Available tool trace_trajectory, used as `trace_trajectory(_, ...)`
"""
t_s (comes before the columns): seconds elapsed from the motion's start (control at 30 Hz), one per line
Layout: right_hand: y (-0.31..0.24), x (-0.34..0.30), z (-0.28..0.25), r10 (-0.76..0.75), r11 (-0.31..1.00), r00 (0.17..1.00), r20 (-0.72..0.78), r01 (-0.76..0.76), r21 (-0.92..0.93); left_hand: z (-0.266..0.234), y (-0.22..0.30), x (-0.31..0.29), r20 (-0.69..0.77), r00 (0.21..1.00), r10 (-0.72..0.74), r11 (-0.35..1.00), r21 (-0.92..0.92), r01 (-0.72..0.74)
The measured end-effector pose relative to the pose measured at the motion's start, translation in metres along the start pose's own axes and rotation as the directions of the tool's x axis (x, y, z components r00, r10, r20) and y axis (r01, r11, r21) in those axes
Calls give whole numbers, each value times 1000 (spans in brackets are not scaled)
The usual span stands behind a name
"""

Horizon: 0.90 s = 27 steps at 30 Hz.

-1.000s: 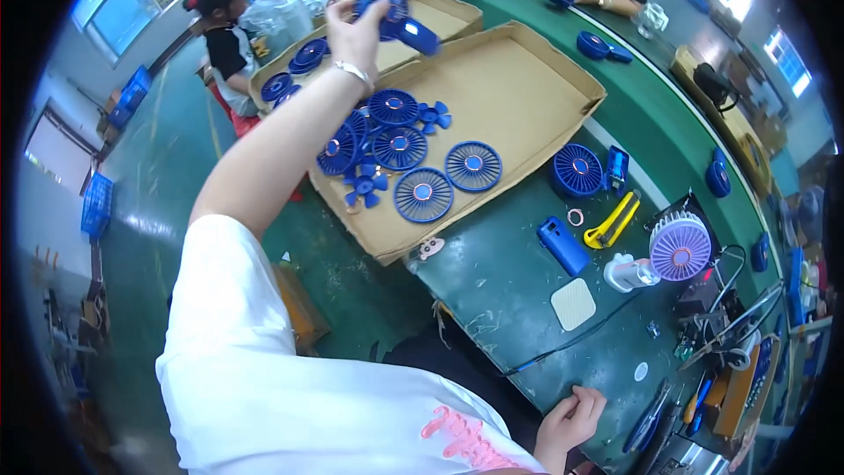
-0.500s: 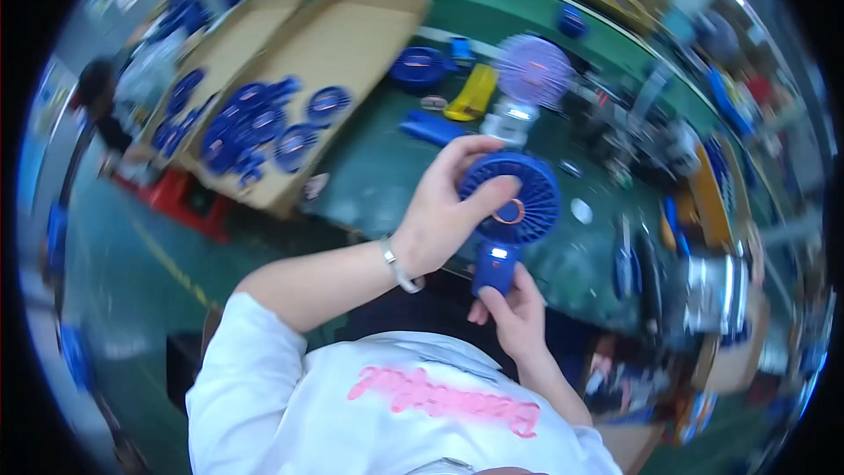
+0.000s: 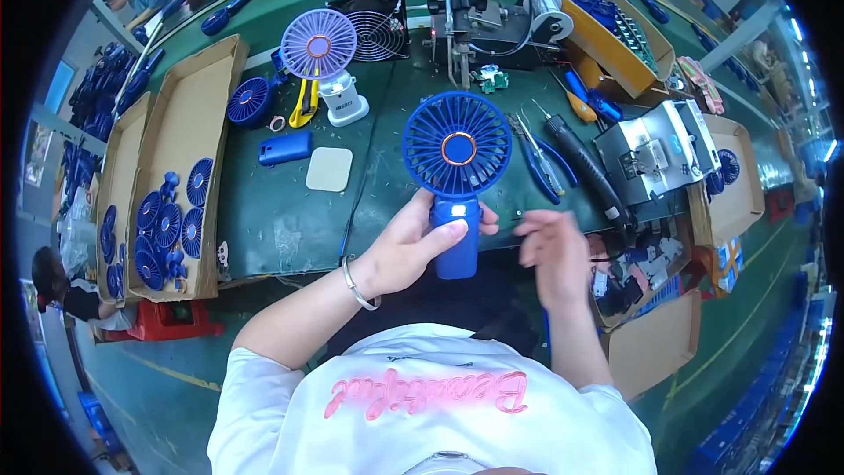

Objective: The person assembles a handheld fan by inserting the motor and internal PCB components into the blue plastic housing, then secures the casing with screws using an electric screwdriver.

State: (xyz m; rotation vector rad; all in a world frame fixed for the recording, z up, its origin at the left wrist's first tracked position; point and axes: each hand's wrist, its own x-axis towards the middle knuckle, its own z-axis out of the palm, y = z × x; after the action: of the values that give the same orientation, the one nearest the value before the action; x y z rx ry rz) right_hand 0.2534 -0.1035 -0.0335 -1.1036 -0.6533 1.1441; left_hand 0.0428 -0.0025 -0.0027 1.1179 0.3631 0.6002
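Note:
A dark blue handheld fan [image 3: 457, 148] with an orange ring at its hub stands upright in front of me, its round grille toward the far side of the bench. My left hand [image 3: 415, 244] is closed round the fan's handle, thumb on the front just below a small lit display. To the right, apart from the fan, my right hand [image 3: 560, 257] hovers at the bench edge with nothing seen in it. Its fingers are loosely bent and apart, slightly blurred. Pliers [image 3: 543, 163] and a black-handled soldering iron [image 3: 585, 165] lie beyond it.
At left, cardboard trays [image 3: 200, 79] hold several blue fan parts. A purple fan on a white base [image 3: 345, 104], a yellow cutter [image 3: 304, 105] and a pale square pad [image 3: 330, 169] sit on the green bench. A metal box [image 3: 655, 154] stands right; a black machine [image 3: 492, 31] stands behind.
My right hand has let go of the fan's handle and moved right. My left hand has gone from the grille down to the handle. The view has turned toward the right.

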Motion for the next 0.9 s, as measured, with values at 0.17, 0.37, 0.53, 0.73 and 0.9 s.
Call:
trace_trajectory(0.17, -19, 10, -82, 158, 823, 979, -133, -56, 565, -4, 10, 12, -4, 1000, -27, 1000, 6, 27)
trace_trajectory(0.37, -19, 11, -108, 308, 650, 947, -96, -136, 748, -4, 8, 38, 158, 981, -112, 994, 21, 110)
trace_trajectory(0.53, -16, 19, -112, 290, 639, 954, -69, -139, 756, -12, -11, 60, 263, 950, -167, 985, 1, 173)
trace_trajectory(0.73, -30, 13, -102, 276, 755, 935, -221, -69, 652, -25, -23, 66, 326, 932, -159, 974, -103, 202)
trace_trajectory(0.9, -51, 23, -51, -212, 907, 735, -645, 394, 151, -29, -28, 56, 409, 871, -271, 927, -133, 351)
